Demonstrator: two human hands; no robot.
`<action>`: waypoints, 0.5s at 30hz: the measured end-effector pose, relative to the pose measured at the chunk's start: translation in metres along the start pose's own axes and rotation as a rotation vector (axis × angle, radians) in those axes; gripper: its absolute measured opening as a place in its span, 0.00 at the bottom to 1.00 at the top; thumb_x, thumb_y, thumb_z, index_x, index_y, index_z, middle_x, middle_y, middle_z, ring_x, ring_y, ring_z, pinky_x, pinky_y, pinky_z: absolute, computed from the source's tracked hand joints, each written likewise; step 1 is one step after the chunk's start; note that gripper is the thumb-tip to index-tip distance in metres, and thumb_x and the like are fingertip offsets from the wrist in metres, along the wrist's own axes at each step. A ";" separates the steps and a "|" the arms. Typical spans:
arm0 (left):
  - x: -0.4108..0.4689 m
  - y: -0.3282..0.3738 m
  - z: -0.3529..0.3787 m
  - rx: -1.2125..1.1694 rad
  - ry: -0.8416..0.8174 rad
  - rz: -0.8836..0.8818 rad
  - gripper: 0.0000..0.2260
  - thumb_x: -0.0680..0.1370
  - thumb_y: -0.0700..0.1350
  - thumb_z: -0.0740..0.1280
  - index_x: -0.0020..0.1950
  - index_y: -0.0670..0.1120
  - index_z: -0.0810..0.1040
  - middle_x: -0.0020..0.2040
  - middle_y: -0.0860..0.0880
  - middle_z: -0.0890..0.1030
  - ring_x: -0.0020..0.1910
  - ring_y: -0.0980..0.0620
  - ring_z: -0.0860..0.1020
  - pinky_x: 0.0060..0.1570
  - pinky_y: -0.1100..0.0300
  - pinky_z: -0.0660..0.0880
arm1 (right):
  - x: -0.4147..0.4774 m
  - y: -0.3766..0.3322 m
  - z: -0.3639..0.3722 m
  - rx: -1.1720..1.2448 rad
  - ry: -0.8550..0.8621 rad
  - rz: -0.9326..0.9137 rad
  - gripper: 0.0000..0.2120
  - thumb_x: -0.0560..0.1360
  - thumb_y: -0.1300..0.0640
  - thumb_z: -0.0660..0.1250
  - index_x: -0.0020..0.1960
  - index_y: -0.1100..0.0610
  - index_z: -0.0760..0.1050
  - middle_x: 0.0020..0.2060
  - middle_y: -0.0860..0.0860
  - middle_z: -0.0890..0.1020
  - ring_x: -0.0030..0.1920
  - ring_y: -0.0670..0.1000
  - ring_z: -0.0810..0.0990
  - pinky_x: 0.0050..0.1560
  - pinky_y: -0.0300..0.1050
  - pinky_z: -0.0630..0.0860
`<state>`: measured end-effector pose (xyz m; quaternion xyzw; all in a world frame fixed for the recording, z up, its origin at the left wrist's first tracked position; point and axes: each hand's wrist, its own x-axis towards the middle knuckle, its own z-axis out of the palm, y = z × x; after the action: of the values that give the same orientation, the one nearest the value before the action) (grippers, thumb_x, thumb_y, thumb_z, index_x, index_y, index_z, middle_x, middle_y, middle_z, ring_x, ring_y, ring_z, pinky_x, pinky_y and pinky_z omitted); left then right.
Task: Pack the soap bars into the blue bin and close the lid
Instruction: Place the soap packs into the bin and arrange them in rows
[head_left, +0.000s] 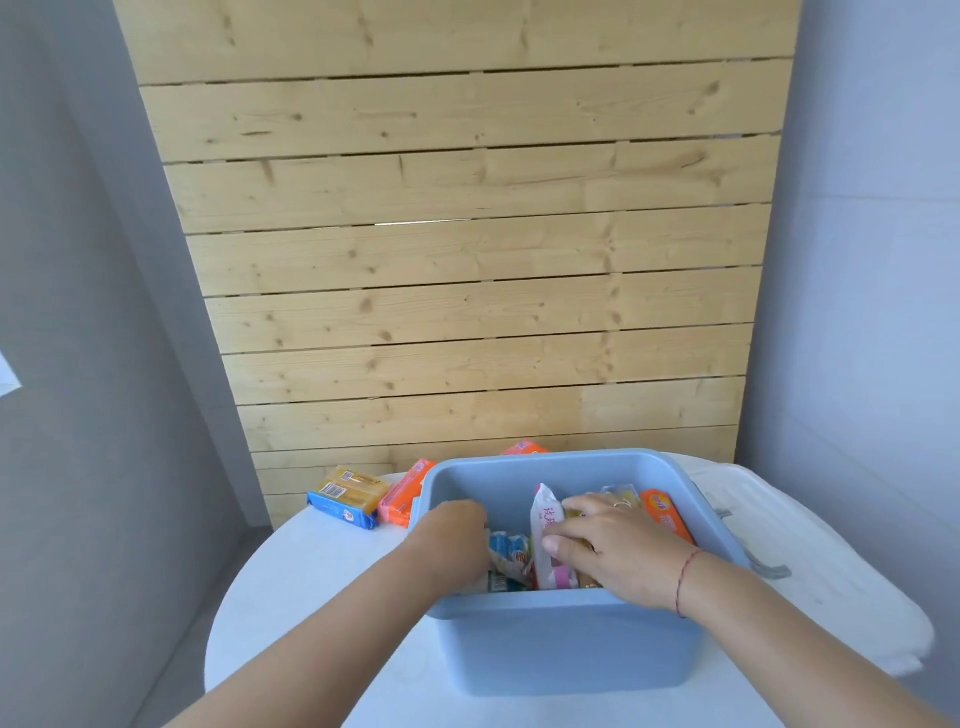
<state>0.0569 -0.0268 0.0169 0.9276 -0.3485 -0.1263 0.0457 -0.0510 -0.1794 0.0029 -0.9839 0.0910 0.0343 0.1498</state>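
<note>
The blue bin (566, 639) stands open on the white round table, with several wrapped soap bars inside. My left hand (457, 525) reaches down into the bin's left side; its fingers are hidden among the packets. My right hand (618, 545) rests over a yellow bar and touches an upright white-and-pink soap packet (545, 525). An orange bar (667, 517) stands at the bin's right wall. Outside, a yellow-and-blue soap pack (345, 496) and an orange bar (402, 493) lie left of the bin, another orange bar (522, 448) behind it.
A white lid (810, 561) lies on the table to the right of the bin, beside the bin's grey handle (763, 564). A wooden slat wall rises close behind the table. Grey walls stand on both sides.
</note>
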 end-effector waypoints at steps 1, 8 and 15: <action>-0.002 0.002 0.001 0.074 -0.033 -0.002 0.16 0.77 0.37 0.58 0.63 0.41 0.75 0.61 0.44 0.78 0.59 0.46 0.76 0.56 0.56 0.74 | 0.000 -0.001 0.001 0.011 0.001 0.001 0.20 0.80 0.42 0.50 0.63 0.44 0.75 0.66 0.48 0.70 0.69 0.52 0.63 0.70 0.49 0.59; -0.005 -0.002 0.007 0.135 -0.028 -0.029 0.17 0.78 0.40 0.59 0.67 0.44 0.72 0.63 0.46 0.77 0.61 0.47 0.76 0.57 0.59 0.73 | 0.002 -0.010 0.005 0.034 0.012 -0.008 0.22 0.78 0.39 0.49 0.62 0.43 0.75 0.65 0.48 0.70 0.69 0.52 0.62 0.70 0.52 0.59; 0.024 -0.033 -0.029 -0.712 0.133 0.045 0.07 0.72 0.41 0.66 0.46 0.49 0.82 0.39 0.46 0.85 0.29 0.58 0.76 0.31 0.69 0.73 | 0.003 -0.008 0.003 0.050 -0.022 -0.011 0.22 0.78 0.38 0.49 0.63 0.44 0.74 0.69 0.48 0.67 0.73 0.53 0.57 0.73 0.55 0.54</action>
<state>0.1027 -0.0180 0.0345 0.8518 -0.2991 -0.1781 0.3914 -0.0466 -0.1712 0.0018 -0.9799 0.0849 0.0421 0.1757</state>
